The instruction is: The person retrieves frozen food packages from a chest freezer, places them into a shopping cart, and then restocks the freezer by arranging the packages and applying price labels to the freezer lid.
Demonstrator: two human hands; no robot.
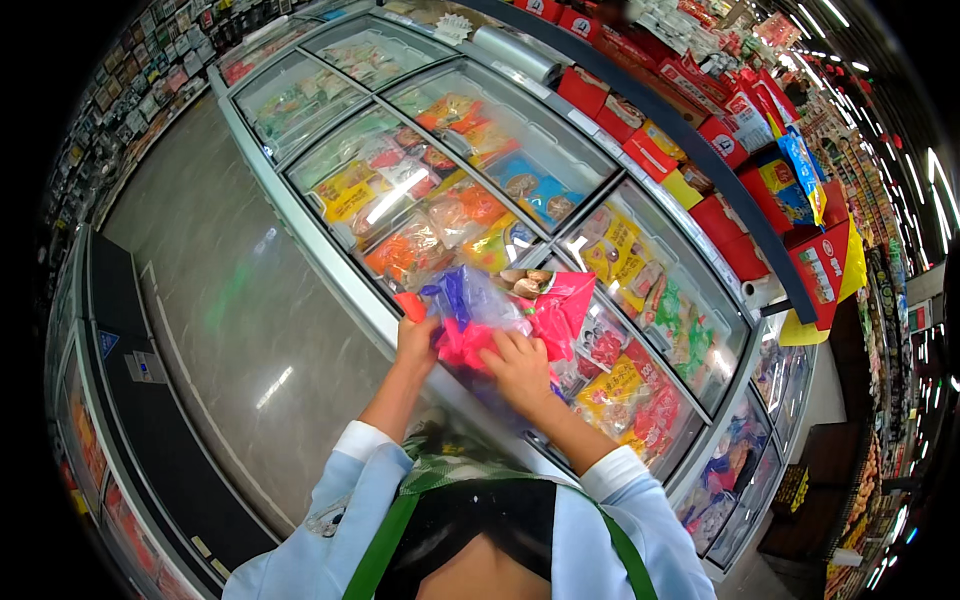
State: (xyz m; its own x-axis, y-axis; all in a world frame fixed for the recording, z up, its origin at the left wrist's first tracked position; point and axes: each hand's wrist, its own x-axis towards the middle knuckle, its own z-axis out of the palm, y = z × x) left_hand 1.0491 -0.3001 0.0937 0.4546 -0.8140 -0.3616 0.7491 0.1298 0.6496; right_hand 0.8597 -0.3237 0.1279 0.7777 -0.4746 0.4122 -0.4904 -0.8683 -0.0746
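A bundle of crumpled plastic packaging (469,300), clear, purple and bright pink, is between my hands above the glass lid of a chest freezer (360,300). My left hand (417,341) grips the bundle's left side, with a small orange-red piece (409,307) showing at its fingers. On the right, my right hand (523,367) has its fingers curled over the pink plastic. A pink printed bag (568,300) with a picture of brown round food sticks out beyond that hand. My palms are hidden, and so is what the packaging contains.
Under the sliding glass lids lie yellow food bags (615,390), orange bags (409,251) and blue bags (536,187). Red boxes (727,225) stand on a shelf over the far side. Grey floor (247,300) separates this freezer from a dark-sided one (150,375) at left.
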